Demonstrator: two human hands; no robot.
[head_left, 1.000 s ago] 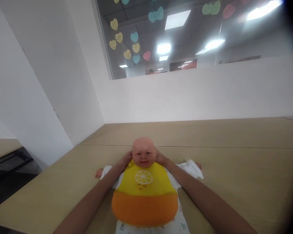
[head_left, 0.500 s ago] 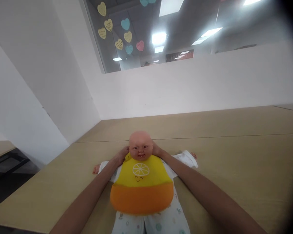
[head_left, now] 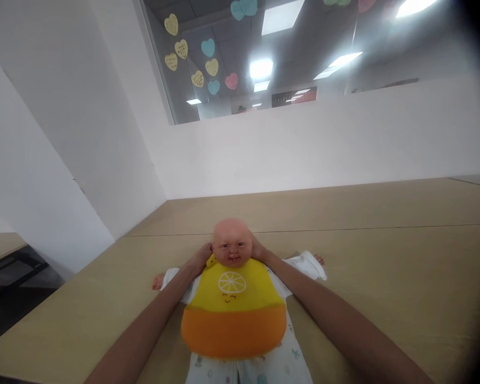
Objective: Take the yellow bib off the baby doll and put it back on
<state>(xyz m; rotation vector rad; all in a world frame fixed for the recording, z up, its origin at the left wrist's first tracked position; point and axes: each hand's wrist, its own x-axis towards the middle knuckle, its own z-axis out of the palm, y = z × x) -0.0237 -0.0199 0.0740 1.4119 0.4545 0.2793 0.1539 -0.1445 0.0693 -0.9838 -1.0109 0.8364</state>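
Observation:
A baby doll (head_left: 232, 242) in white patterned clothes lies on its back on the tan table (head_left: 384, 277), head away from me. A yellow and orange bib (head_left: 232, 309) with a lemon face covers its chest. My left hand (head_left: 200, 260) reaches behind the doll's neck on the left side, close to the bib's collar. My right hand (head_left: 258, 250) is tucked behind the neck on the right side. The fingers of both hands are hidden behind the head and bib.
A white wall (head_left: 324, 144) rises at the table's far edge, with a window (head_left: 288, 48) above it bearing paper hearts. A white wall corner stands at the left. The table edge drops off at the near left.
The view has shifted slightly down and then back up. Both hands stay behind the doll's neck; the doll and bib have hardly moved.

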